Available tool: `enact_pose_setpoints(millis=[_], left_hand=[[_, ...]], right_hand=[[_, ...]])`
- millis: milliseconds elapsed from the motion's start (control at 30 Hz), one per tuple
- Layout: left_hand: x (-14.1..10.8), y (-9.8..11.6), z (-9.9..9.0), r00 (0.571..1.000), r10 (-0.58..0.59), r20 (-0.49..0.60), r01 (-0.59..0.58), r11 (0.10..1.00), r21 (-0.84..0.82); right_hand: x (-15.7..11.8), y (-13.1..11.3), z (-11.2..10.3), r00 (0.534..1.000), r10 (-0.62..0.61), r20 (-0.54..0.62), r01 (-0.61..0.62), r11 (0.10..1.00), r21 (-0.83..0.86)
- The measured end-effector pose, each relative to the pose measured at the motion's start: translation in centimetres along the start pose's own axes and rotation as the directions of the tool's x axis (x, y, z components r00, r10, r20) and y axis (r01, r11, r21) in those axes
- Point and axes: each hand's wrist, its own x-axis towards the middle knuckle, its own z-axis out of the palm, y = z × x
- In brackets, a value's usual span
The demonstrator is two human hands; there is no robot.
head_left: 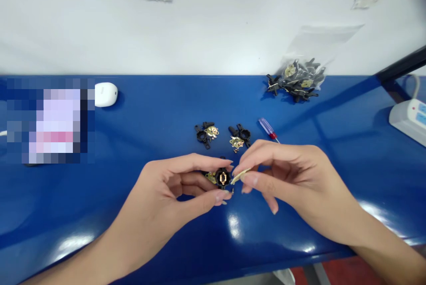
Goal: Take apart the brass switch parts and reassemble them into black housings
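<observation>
Brass plate held beside open black housing, ctr of frame

L hand (159, 196) is clamped on the black housing (217, 180), thumb below & index above, just below ctr of frame; a copper insert (221, 178) shows in its opening. R hand (299, 183) has thumb & fingertips together on a thin brass plate (240, 176), tilted, just right of the housing; can't tell if the edges touch.

For good handling, prob. best to keep the opening facing up so the insert doesn't tip out, pinch the plate by its rim only, & line up its edge w/ the housing before any pressure. Light L grip should do; squeezing hard may skew things. The small screw (232, 190) near the L thumb tip could get knocked away, so low, slow moves are safer.

Above the hands lie two part sets, left one (201, 136) & right one (246, 134), w/ a screwdriver (267, 128) right of them.

Writing: faint mark on the white case (106, 94), upper left, too small to read; device (60, 121) beside it is pixelated out. No brand legible on the clear bag (306, 76), upper right.
</observation>
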Motion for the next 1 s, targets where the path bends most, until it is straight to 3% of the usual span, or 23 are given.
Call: enact_pose_setpoints(millis=[267, 767, 1000], left_hand=[[0.1, -0.2, 0.1, 0.999, 0.006, 0.033, -0.006, 1.000, -0.025], [0.0, -0.2, 0.4, 0.998, 0.054, 0.014, -0.053, 0.997, -0.055], [0.0, -0.1, 0.7, 0.999, 0.052, -0.004, -0.052, 0.994, -0.095]], right_hand=[[-0.4, 0.5, 1.2, 0.994, 0.018, -0.109, -0.018, 1.000, 0.001], [-0.2, 0.5, 1.3, 0.986, 0.012, -0.166, -0.008, 1.000, 0.027], [-0.4, 0.8, 1.5, 0.986, -0.069, -0.153, 0.063, 0.997, -0.045]])
